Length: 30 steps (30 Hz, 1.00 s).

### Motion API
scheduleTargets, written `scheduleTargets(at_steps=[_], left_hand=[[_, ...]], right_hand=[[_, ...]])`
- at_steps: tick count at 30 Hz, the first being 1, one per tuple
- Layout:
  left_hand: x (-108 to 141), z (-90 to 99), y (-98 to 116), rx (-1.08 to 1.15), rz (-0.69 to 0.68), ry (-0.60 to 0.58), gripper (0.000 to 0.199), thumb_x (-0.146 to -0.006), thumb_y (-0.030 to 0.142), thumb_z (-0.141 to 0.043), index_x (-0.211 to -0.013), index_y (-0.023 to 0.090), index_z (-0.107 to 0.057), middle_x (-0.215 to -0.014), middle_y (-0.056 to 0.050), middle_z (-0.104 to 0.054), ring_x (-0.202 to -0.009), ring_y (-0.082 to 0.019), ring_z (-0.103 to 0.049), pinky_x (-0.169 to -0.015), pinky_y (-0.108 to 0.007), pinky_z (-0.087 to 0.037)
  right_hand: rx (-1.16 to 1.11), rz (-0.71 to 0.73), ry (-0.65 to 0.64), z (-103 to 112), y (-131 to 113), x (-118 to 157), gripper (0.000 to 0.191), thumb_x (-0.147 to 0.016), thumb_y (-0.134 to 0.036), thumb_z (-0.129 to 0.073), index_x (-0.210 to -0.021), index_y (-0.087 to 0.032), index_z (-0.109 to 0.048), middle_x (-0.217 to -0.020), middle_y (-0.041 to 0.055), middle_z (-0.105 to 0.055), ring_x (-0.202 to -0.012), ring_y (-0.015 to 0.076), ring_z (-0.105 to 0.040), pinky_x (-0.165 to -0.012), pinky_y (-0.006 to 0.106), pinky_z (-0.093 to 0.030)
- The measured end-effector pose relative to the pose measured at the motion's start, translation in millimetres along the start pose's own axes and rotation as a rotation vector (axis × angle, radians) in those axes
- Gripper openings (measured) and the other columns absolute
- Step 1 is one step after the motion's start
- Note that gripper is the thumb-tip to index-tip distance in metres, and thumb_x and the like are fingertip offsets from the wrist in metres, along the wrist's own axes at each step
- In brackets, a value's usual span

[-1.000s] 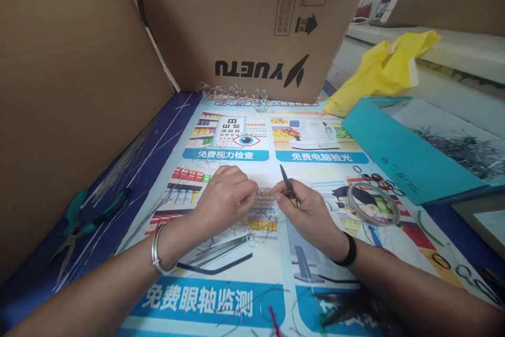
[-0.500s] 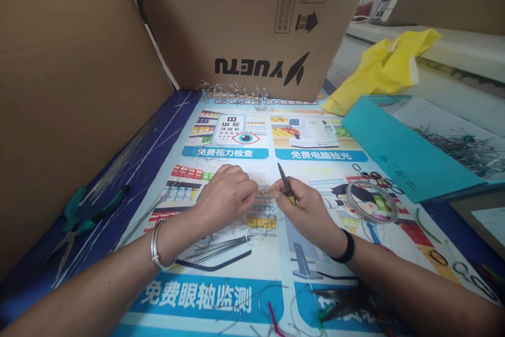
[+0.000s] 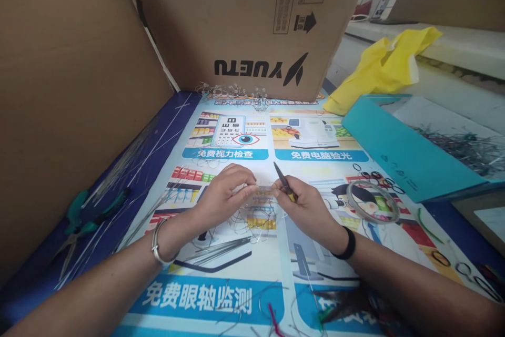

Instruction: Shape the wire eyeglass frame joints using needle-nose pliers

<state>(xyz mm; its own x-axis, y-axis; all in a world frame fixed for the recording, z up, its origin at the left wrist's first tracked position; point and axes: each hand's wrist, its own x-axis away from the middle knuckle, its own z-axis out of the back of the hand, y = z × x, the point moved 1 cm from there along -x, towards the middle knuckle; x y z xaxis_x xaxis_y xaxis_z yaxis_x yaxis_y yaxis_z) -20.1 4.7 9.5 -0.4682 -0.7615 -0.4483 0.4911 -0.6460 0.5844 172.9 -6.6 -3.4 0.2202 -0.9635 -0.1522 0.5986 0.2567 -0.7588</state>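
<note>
Cardboard (image 3: 244, 16) walls off the far and left sides of a blue table (image 3: 168, 108), where a printed sheet (image 3: 290, 274) lies under the work. Over the middle of it the two hands face each other, near but apart, with a thin wire (image 3: 265, 187) in the narrow gap between their fingertips. The left hand (image 3: 224, 195) has its thumb and fingers brought close around the wire's left end; whether they grip it, I cannot tell. The right hand (image 3: 302, 211) has its thumb and forefinger at the other end and clasps a dark, pointed tool (image 3: 284, 179) with a bit of yellow on it, tip up and leaning left. Just below the gap, nearer the wearer, is a loose tangle (image 3: 252, 226) of fine loops, and below that a bundle of straight rods (image 3: 221, 250), close to the left wrist. Pliers (image 3: 74, 216) with teal handles lie well to the left. Beyond the right hand sit a clear hoop (image 3: 373, 220) and some black rings (image 3: 375, 174), with a teal box (image 3: 406, 153) and a yellow bag (image 3: 379, 74) farther off.
</note>
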Motion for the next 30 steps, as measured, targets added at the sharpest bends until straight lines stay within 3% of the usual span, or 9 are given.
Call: scheduleTargets(at_steps=[3, 8, 16, 22, 30], left_hand=[[1, -1.2, -3, 0.047, 0.044, -0.013, 0.015, -0.09, 0.026, -0.047, -0.083, 0.019, -0.058, -0.086, -0.003, -0.064, -0.086, -0.015, -0.057, -0.079, -0.03, -0.044], [5, -3.5, -4, -0.099, -0.005, 0.007, 0.016, -0.092, 0.027, -0.044, -0.084, 0.019, -0.057, -0.084, -0.003, -0.065, -0.085, -0.017, -0.057, -0.078, -0.032, -0.043], [8, -7.5, -5, -0.28, -0.03, 0.024, 0.015, -0.092, 0.023, -0.043, -0.085, 0.018, -0.056, -0.085, -0.004, -0.064, -0.085, -0.018, -0.056, -0.078, -0.035, -0.043], [9, -9.0, -5, -0.405, -0.063, 0.026, 0.015, -0.092, 0.023, -0.044, -0.083, 0.017, -0.055, -0.083, -0.005, -0.064, -0.083, -0.02, -0.057, -0.075, -0.036, -0.044], [10, -8.7, 0, -0.548, -0.245, 0.089, 0.011, -0.09, 0.02, -0.047, -0.08, 0.017, -0.052, -0.084, -0.005, -0.064, -0.083, -0.02, -0.058, -0.074, -0.035, -0.043]], right_hand=[[0.162, 0.079, -0.055, 1, 2, -2, 0.018, -0.086, -0.03, -0.042, -0.079, -0.019, -0.055, -0.069, 0.0011, -0.057, -0.063, 0.0138, -0.051, -0.058, 0.026, -0.037], [0.507, 0.219, -0.134, 5, 2, -2, 0.021, -0.088, -0.033, -0.042, -0.083, -0.017, -0.055, -0.082, 0.007, -0.06, -0.08, 0.0192, -0.054, -0.068, 0.029, -0.037], [0.807, 0.285, -0.198, 15, -6, 2, 0.018, -0.088, -0.031, -0.045, -0.087, -0.019, -0.058, -0.079, 0.0065, -0.061, -0.077, 0.0203, -0.053, -0.064, 0.031, -0.03], [0.929, 0.351, -0.203, 19, -7, 3, 0.014, -0.087, -0.025, -0.047, -0.084, -0.019, -0.059, -0.076, 0.0044, -0.061, -0.072, 0.0187, -0.051, -0.06, 0.03, -0.024], [0.985, 0.413, -0.158, 18, -3, 4, 0.012, -0.081, -0.011, -0.048, -0.081, -0.02, -0.055, -0.072, 0.0029, -0.058, -0.068, 0.0186, -0.046, -0.057, 0.031, -0.018]])
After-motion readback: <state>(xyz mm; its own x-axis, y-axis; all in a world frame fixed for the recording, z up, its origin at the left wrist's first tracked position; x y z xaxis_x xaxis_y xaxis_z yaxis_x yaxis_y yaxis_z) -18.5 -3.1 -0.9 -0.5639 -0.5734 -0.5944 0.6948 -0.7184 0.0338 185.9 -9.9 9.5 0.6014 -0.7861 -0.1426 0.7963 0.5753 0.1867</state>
